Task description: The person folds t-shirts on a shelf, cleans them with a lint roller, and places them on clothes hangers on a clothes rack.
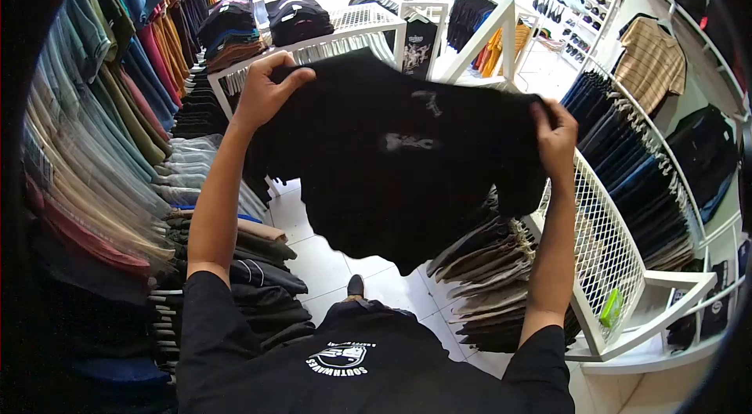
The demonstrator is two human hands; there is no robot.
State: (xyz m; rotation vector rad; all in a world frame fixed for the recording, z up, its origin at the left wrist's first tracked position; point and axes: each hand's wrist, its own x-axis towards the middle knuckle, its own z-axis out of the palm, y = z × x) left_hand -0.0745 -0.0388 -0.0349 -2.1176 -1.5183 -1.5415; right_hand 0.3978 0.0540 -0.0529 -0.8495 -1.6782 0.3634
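Note:
A black T-shirt (pixel 392 171) with a small pale print hangs spread out in front of me at chest height. My left hand (pixel 265 93) grips its upper left edge, fingers curled over the cloth. My right hand (pixel 554 140) pinches the upper right edge. Both arms are stretched forward. The shirt's lower part droops over the floor and hides what lies behind it.
Hanging shirts (pixel 102 101) crowd a rack on the left, folded dark clothes (pixel 251 289) below. A white wire rack (pixel 611 257) with trousers (pixel 650 179) stands right. White display stands (pixel 368 26) with folded stacks are ahead. White tile floor (pixel 329 265) runs between.

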